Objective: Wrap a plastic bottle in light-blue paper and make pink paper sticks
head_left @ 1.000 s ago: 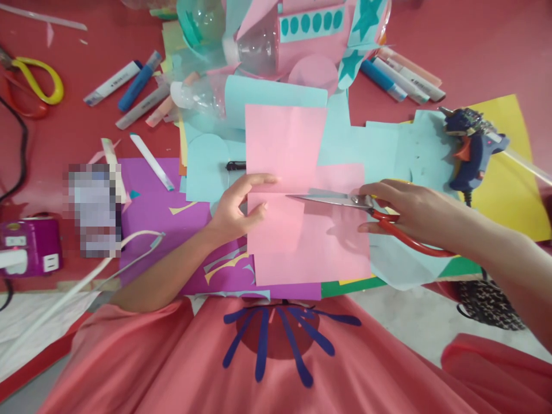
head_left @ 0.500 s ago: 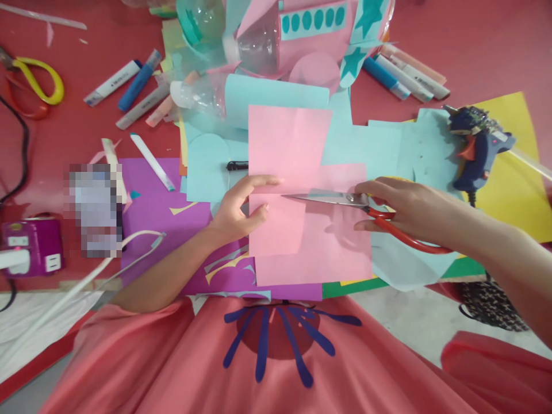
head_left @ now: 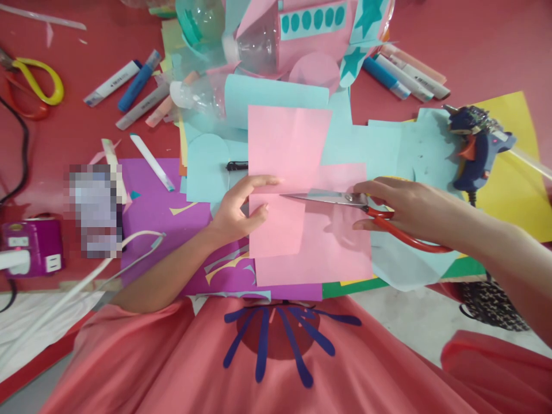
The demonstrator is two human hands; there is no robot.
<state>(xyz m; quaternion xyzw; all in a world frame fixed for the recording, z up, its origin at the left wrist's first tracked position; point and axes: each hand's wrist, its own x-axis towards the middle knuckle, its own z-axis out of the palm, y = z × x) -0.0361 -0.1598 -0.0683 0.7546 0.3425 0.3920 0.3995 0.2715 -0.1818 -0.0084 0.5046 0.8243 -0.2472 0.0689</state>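
while the left hand (head_left: 239, 210) is clamped on the left edge of one flat pink paper sheet (head_left: 287, 141), the right hand (head_left: 394, 204) grips metal scissors (head_left: 338, 199) with red handles.
the sheet is in front of the person, partly over another pink paper (head_left: 340, 253); the blades reach toward the left hand. beyond the sheet lies one clear plastic bottle (head_left: 204, 95); near the right hand rests one dark-blue glue gun (head_left: 483, 155).

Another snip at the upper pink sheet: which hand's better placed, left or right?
Right, I'd say. The right hand holds the red-handled scissors, blades pointing left at the upper pink sheet. The left hand is at that sheet's left edge, with no tool visible.
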